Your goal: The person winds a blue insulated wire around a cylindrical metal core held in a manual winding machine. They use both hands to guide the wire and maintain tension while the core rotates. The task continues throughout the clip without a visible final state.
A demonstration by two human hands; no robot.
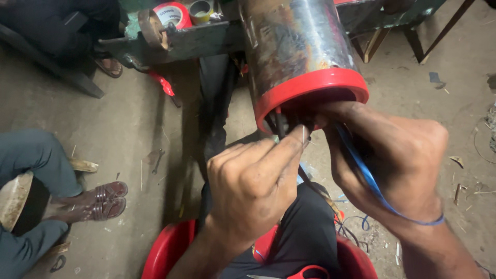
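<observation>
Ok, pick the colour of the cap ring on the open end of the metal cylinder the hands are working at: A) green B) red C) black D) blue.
B: the metal cylinder ends in a red cap ring, just above the left hand and right hand that pinch wires at its mouth.
</observation>
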